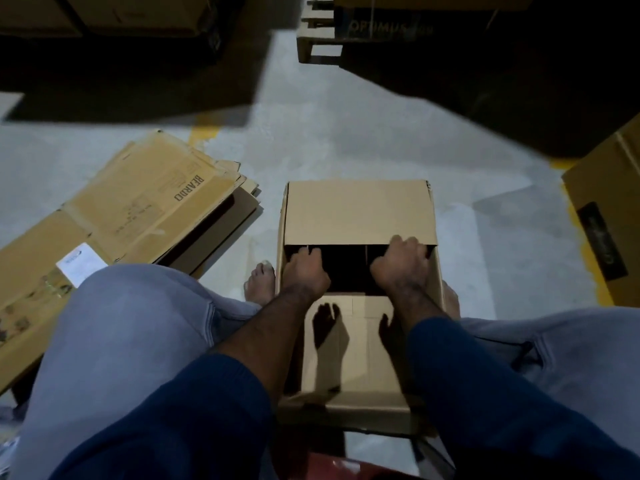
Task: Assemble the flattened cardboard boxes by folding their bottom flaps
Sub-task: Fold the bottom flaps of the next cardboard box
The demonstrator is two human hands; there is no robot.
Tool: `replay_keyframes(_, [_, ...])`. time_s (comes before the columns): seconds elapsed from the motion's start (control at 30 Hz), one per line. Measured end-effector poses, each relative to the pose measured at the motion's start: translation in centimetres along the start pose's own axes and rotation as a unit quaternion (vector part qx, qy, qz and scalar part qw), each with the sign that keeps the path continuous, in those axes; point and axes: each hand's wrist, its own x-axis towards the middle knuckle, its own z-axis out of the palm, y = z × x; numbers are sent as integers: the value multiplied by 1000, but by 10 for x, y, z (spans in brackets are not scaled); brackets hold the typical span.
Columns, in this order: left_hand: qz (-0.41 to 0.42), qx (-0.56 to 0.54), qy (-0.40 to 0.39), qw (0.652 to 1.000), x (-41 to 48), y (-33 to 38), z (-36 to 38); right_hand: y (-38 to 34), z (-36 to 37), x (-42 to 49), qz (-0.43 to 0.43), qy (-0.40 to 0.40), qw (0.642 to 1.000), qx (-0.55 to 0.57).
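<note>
An upturned brown cardboard box (360, 382) stands on the floor between my bare feet. Its far flap (356, 211) is folded flat and its near flap (356, 344) lies flat towards me, with a dark gap between them. My left hand (306, 271) reaches into the left side of that gap, its fingertips at the far flap's edge. My right hand (401, 263) is at the right side of the gap, fingers curled over the edge of the far flap. What lies inside the gap is too dark to see.
A pile of flattened cardboard boxes (138, 209) lies on the floor to my left. Another brown box (609, 216) stands at the right edge. Stacked cartons on a wooden pallet (318, 50) sit at the back. My knees in grey trousers (117, 327) flank the box.
</note>
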Motion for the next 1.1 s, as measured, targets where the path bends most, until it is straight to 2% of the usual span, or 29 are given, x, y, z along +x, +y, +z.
replay_keyframes(0.1, [35,1,-93,995,26,-6,16,-24,21,20,-77,-129,988,41])
replay_keyframes(0.13, [43,-1,-91,995,31,-8,18,-29,30,23,-90,-164,982,37])
replay_keyframes(0.17, [50,-6,-71,996,35,-11,21,-30,39,24,-108,-161,981,21])
replay_keyframes(0.3, [94,33,52,994,45,-20,24,-34,69,22,-132,34,991,9])
replay_keyframes(0.4, [146,41,175,973,57,-12,12,-51,62,33,-188,220,954,71])
replay_keyframes(0.43, [157,25,210,965,67,-8,2,-57,53,48,-207,259,940,86])
replay_keyframes(0.47, [163,7,232,959,81,-3,-10,-65,39,65,-220,265,934,91])
replay_keyframes(0.57, [161,23,218,962,130,10,-59,-81,-10,124,-234,196,952,6])
replay_keyframes(0.63, [165,86,175,967,163,13,-87,-88,-36,167,-251,96,962,-56])
replay_keyframes(0.7, [181,148,118,965,192,11,-101,-86,-43,202,-289,21,947,-140])
replay_keyframes(0.77, [205,182,71,959,214,2,-99,-79,-36,226,-338,15,919,-201])
replay_keyframes(0.93, [209,133,51,967,246,-11,-58,-61,3,255,-397,70,900,-166])
replay_keyframes(1.1, [205,104,95,969,260,0,-43,-68,8,261,-366,49,921,-129])
